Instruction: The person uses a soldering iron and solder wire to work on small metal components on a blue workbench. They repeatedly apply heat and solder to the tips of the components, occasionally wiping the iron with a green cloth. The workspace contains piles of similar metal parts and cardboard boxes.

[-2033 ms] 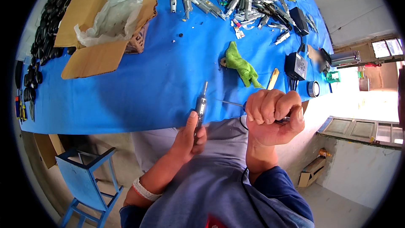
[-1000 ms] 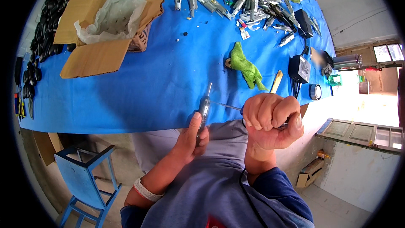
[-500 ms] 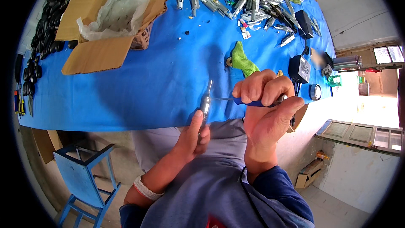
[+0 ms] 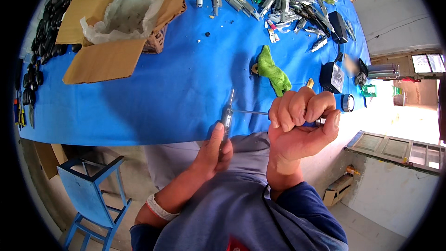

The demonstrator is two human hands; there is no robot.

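Note:
My left hand (image 4: 214,151) is closed around the lower end of a slim grey metal device (image 4: 227,117), held upright with a thin metal shaft at its top. My right hand (image 4: 302,123) is wrapped round the blue handle of a screwdriver (image 4: 251,112). Its thin blade points left, and its tip meets the side of the device near the upper end. Most of the handle is hidden by my fingers. Both hands are over the table's near edge, above my lap. Beyond my right hand lies a crumpled green cloth (image 4: 274,72).
A blue-covered table (image 4: 186,74) carries an open cardboard box (image 4: 104,62) with plastic lining. Several grey metal mechanisms (image 4: 278,0) are heaped at the back; black parts (image 4: 51,23) pile at far left. A black power box (image 4: 331,77) sits right. A blue chair (image 4: 86,195) stands lower left.
My right hand has shifted slightly right and its fingers have curled further over the handle, turning the screwdriver. More of the blade shows. The left hand and device have hardly moved.

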